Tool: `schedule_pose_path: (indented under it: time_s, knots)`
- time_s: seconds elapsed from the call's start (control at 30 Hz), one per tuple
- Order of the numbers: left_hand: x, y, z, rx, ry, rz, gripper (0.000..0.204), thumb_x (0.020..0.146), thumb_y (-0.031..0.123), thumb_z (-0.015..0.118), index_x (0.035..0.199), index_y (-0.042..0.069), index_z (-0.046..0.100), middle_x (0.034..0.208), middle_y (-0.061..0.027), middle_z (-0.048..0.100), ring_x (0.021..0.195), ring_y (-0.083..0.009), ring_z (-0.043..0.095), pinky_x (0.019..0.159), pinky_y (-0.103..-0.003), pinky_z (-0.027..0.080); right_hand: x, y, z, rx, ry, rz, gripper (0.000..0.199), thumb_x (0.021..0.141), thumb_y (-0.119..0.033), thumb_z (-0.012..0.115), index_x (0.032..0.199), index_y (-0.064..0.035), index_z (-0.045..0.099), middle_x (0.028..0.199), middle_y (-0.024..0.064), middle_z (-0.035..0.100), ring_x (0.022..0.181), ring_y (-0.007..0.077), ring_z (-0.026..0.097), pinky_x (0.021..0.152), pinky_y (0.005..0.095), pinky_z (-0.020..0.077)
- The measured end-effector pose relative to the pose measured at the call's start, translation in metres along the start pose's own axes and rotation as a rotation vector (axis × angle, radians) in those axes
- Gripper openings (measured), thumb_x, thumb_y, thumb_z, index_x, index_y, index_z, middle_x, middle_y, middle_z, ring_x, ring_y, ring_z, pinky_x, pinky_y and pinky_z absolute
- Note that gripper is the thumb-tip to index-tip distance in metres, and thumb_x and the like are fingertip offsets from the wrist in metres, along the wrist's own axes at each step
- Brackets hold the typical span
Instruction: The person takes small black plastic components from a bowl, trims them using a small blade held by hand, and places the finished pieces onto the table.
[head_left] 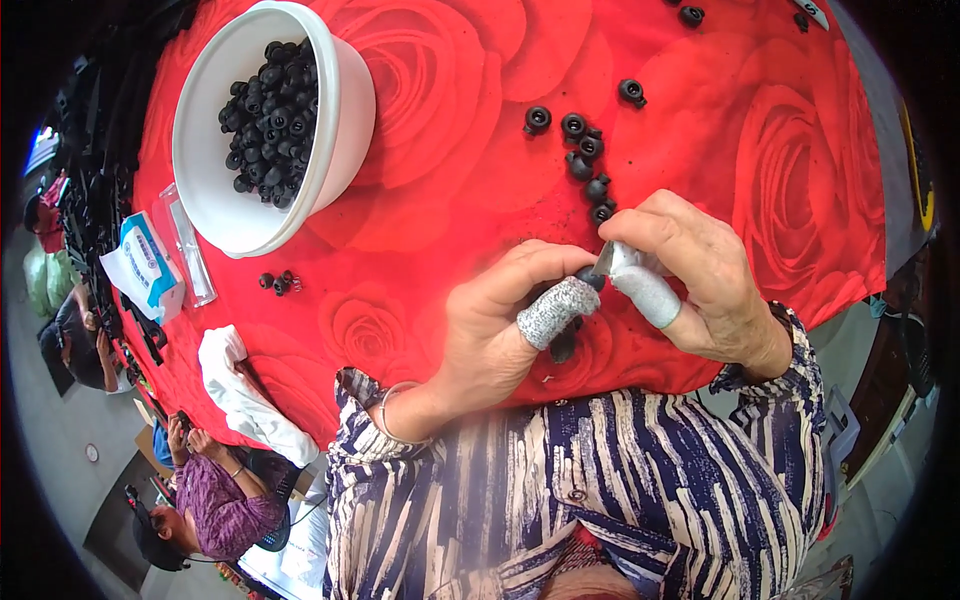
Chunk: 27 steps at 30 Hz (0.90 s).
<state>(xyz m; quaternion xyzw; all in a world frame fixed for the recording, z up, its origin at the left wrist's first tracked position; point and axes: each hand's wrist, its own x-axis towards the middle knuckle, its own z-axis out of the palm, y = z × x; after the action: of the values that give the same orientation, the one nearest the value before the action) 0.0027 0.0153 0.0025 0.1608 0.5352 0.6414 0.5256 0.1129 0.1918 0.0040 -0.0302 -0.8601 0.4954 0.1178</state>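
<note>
Pinching with the left hand [485,325], holding a small black part [591,276] between bare finger and grey-covered digit [558,312], just above the near side of the counter [680,110]. Closing in from the other side with the right hand [705,275], gripping a small metal blade [604,259] between bare fingertip and white-wrapped digit [652,294], right up against that same part; too tight in there to tell any cut. Look just below the left fingers and spot a dark piece [563,346], half hidden. Now scan up from the right fingertips: see a crooked line of black pieces [580,166], with a single one [632,92] off to its right. Swing to upper left for a white bowl [350,130], tilted-looking in this wide view, holding a heap of black pieces [275,120]. Catch a few loose ones [268,281] just below it, near a clear plastic strip [190,250] and a blue-and-white box [150,262]. Drop lower for a white cloth [245,400], then a co-worker in purple [225,505], seated beyond.
</note>
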Motion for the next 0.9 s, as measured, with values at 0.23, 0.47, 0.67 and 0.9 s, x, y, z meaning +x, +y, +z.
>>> schedule_pose_path:
  time_s: [0.23, 0.47, 0.67, 0.9]
  knots:
    - [0.000, -0.004, -0.002, -0.058, -0.014, -0.080, 0.026, 0.090, 0.001, 0.059, 0.115, -0.004, 0.059, 0.100, -0.0041, 0.058, 0.087, -0.0080, 0.055, 0.076, -0.021, 0.044, 0.002, 0.006, -0.001, -0.020, 0.009, -0.068, 0.029, 0.075, 0.002, 0.065, 0.103, 0.0036, 0.059, 0.078, 0.0115, 0.056, 0.064, 0.0228, 0.055, 0.056, 0.0321, 0.0440]
    - [0.003, -0.008, -0.010, -0.411, 0.069, -0.168, 0.024, 0.090, 0.006, 0.061, 0.113, -0.001, 0.064, 0.092, -0.0024, 0.064, 0.081, -0.0069, 0.056, 0.072, -0.021, 0.045, 0.007, 0.009, -0.013, -0.008, -0.279, -0.185, 0.026, 0.073, -0.006, 0.071, 0.095, 0.0010, 0.061, 0.078, 0.0106, 0.057, 0.066, 0.0242, 0.058, 0.055, 0.0349, 0.0462]
    - [0.006, -0.013, -0.011, -0.444, 0.008, -0.097, 0.025, 0.091, 0.007, 0.060, 0.114, -0.001, 0.063, 0.092, -0.0049, 0.066, 0.078, -0.0080, 0.058, 0.071, -0.022, 0.047, 0.005, 0.005, -0.012, 0.098, -0.098, -0.115, 0.030, 0.071, 0.000, 0.070, 0.099, 0.0029, 0.061, 0.078, 0.0111, 0.056, 0.063, 0.0225, 0.057, 0.054, 0.0310, 0.0452]
    - [0.004, -0.015, -0.006, -0.517, -0.051, -0.152, 0.026, 0.090, 0.007, 0.061, 0.115, -0.001, 0.063, 0.093, -0.0056, 0.066, 0.077, -0.0080, 0.058, 0.071, -0.020, 0.047, 0.006, 0.008, 0.006, -0.046, 0.099, -0.260, 0.039, 0.064, -0.002, 0.073, 0.102, 0.0028, 0.063, 0.077, 0.0099, 0.057, 0.061, 0.0232, 0.056, 0.051, 0.0323, 0.0461]
